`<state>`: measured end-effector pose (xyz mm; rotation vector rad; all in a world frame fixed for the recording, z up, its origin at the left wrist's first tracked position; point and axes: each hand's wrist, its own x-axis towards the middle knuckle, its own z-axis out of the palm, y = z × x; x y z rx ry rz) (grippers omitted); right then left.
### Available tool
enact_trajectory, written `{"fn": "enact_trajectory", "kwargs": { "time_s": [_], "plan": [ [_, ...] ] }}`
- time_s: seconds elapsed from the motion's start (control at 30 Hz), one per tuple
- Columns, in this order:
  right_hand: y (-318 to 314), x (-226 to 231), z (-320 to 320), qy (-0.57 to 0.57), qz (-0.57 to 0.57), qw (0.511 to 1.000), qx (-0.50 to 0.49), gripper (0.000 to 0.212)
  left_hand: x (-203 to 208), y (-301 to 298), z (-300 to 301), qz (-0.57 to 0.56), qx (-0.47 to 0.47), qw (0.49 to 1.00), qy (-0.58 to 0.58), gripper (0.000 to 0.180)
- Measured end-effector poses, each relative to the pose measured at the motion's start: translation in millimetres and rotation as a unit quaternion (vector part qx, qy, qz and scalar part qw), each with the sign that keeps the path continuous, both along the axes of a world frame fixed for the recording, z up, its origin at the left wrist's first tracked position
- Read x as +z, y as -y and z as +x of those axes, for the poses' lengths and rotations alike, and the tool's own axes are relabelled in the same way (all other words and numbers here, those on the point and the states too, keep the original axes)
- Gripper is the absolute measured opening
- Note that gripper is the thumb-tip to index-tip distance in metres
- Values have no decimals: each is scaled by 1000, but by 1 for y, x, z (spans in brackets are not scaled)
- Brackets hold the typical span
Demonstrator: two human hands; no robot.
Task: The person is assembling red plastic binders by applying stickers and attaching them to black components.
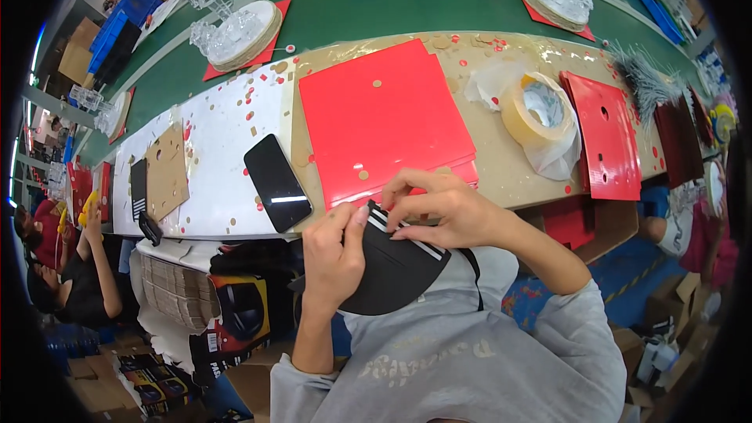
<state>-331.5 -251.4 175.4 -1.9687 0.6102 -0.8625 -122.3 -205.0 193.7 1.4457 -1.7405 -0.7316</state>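
Note:
A dark grey, curved flat piece point(395, 278), shaped like a cap's peak, is held in front of my chest at the table's near edge. White strips run along its upper right edge. My left hand point(333, 258) pinches its upper left edge between thumb and fingers. Bent over the white strips, my right hand point(450, 211) has its fingertips closed on that edge; whether they grip a strip or the piece itself, I cannot tell. Just beyond my hands lies a stack of glossy red sheets point(384, 117). A black phone point(276, 182) rests left of the stack.
Right of the stack are a tape roll point(539, 110), red punched panels point(607, 137) and a bundle of grey wires point(646, 82). Small red and tan discs are scattered about. Clear plastic assemblies point(235, 31) stand on the green conveyor point(345, 12). Another person point(86, 282) works at left.

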Motion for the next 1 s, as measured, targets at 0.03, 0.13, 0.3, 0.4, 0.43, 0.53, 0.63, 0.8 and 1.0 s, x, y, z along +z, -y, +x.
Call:
{"fn": "enact_trajectory", "kwargs": {
  "time_s": [0.03, 0.13, 0.3, 0.4, 0.43, 0.53, 0.63, 0.8, 1.0],
  "plan": [
    [-3, 3, 3, 15, 43, 999, -26, 19, -1, 1, 4, 4, 6, 1000, 1, 20],
    [-1, -15, 12, 31, -141, 987, -64, 21, -2, 3, 10, 19, 22, 1000, -6, 21],
    [-10, -8, 17, -21, -184, 979, -82, 20, -5, 4, 15, 23, 30, 999, -18, 22],
    [-4, -12, 18, 0, -131, 989, -63, 18, -6, 2, 14, 2, 18, 1000, -7, 20],
    [-2, -13, 18, 18, -83, 995, -43, 17, -6, 2, 15, -6, 10, 1000, -3, 19],
    [3, 0, 18, 41, 7, 999, -24, 12, -7, 1, 18, -7, 6, 1000, 28, 13],
    [30, 7, 18, 34, -2, 995, -93, 6, -16, 0, 13, -94, 2, 994, 51, 6],
    [91, -19, 43, -104, -57, 981, -152, 8, -34, 3, 2, -123, -7, 985, 123, 9],
    [103, -31, 56, -178, -33, 974, -137, 11, -53, 5, 6, -95, -6, 991, 94, 11]
  ]
}}
